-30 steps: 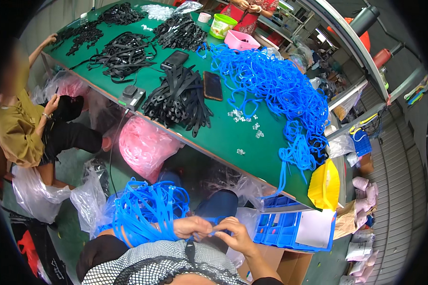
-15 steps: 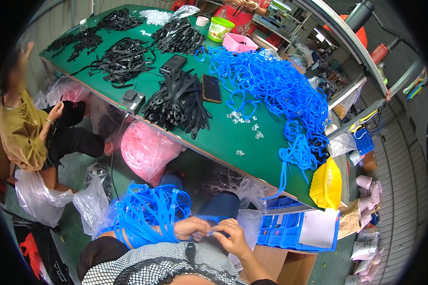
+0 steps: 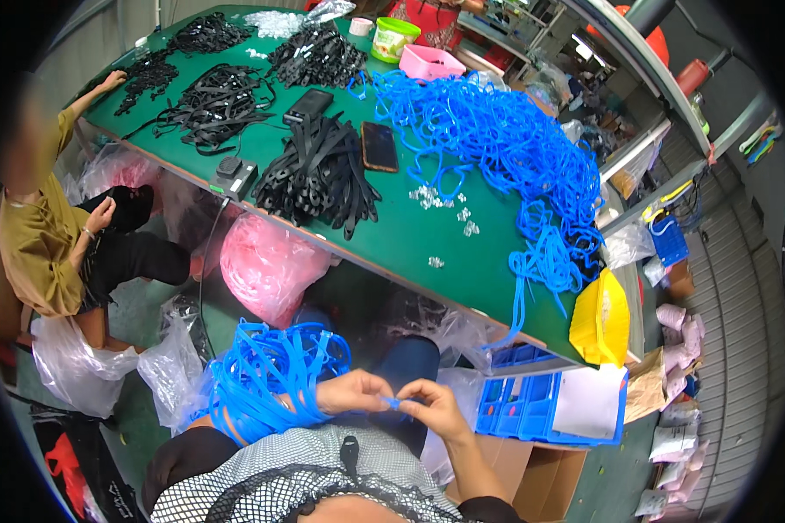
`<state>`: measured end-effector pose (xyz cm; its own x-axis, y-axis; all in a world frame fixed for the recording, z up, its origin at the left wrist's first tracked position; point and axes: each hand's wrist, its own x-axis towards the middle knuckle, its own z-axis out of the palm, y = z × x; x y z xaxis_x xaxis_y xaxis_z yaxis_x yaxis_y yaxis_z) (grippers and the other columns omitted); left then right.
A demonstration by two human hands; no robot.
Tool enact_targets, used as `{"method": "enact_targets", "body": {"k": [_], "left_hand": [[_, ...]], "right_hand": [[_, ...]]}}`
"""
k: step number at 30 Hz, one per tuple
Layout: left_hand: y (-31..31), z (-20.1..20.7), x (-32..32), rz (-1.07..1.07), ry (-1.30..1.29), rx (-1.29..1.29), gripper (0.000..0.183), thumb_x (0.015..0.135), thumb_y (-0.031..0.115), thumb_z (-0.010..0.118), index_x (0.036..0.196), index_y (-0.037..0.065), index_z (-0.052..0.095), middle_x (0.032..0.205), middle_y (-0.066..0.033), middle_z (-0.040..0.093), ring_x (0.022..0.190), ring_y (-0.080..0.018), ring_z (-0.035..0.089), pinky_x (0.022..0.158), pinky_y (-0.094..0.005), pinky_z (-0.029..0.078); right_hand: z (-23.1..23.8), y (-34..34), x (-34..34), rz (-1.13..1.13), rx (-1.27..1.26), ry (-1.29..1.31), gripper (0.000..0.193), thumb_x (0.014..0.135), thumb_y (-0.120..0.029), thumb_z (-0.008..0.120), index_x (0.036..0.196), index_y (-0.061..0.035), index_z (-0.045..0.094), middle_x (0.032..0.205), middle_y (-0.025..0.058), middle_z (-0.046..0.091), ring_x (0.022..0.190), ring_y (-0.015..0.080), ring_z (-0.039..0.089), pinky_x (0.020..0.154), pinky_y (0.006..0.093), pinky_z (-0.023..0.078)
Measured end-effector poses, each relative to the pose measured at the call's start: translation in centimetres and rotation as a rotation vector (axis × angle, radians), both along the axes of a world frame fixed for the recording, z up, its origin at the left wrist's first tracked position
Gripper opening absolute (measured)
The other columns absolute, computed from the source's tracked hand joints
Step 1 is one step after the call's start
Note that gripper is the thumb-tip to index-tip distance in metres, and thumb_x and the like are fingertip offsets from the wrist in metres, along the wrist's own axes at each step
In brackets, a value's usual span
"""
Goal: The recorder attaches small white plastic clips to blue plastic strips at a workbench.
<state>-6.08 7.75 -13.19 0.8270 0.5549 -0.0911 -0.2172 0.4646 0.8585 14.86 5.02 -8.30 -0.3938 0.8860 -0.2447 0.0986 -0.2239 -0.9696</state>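
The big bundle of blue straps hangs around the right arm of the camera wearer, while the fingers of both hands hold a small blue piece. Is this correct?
Not entirely: the head view shows the bundle of blue straps around the left arm, not the right. The left hand and right hand do hold a small blue piece.

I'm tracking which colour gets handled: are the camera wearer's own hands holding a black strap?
No, the left hand and right hand hold a small blue piece between them.

smooth plastic blue straps (image 3: pixel 275 375), matt green tabletop (image 3: pixel 410 240), glossy plastic bag (image 3: pixel 270 270)
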Motion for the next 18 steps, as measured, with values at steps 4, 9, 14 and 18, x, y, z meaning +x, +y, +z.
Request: {"method": "enact_targets", "body": {"k": [4,9,14,18], "left_hand": [[0.4,1.2,0.4,0.206,0.193,0.749,0.018,0.080,0.013,0.061,0.091,-0.001,0.063,0.077,-0.0100,0.063,0.068,-0.0173,0.061,0.059,-0.0280,0.046],[0.5,1.9,1.4,0.300,0.263,1.015,0.018,0.079,0.015,0.061,0.089,0.000,0.063,0.074,-0.0150,0.062,0.066,-0.0258,0.062,0.057,-0.0312,0.047],[2.5,1.3,0.8,0.197,0.222,0.243,0.018,0.086,0.018,0.059,0.089,0.000,0.061,0.070,-0.0030,0.060,0.062,-0.0095,0.056,0.055,-0.0248,0.045],[3.8,2.5,0.5,0.374,-0.324,-0.347,0.024,0.087,0.014,0.054,0.106,0.000,0.053,0.088,-0.0075,0.059,0.078,-0.0166,0.059,0.074,-0.0298,0.048]], "right_hand": [[-0.8,0.9,0.8,0.081,-0.057,0.165,0.009,0.078,-0.003,0.065,0.086,0.0013,0.061,0.084,0.0057,0.063,0.078,0.0105,0.059,0.071,0.0244,0.047],[-1.5,1.4,2.2,0.149,-0.219,0.342,0.008,0.078,-0.003,0.065,0.085,0.0005,0.061,0.082,0.0053,0.063,0.076,0.0108,0.059,0.071,0.0242,0.047],[1.0,3.3,0.4,-0.159,0.652,-0.409,0.015,0.075,-0.002,0.064,0.089,-0.0001,0.058,0.090,0.0074,0.061,0.084,0.0153,0.057,0.076,0.0272,0.045],[-0.4,2.6,-1.1,-0.325,0.654,-0.345,0.028,0.074,-0.005,0.066,0.100,-0.0015,0.056,0.102,0.0102,0.058,0.090,0.0202,0.057,0.079,0.0312,0.045]]}}
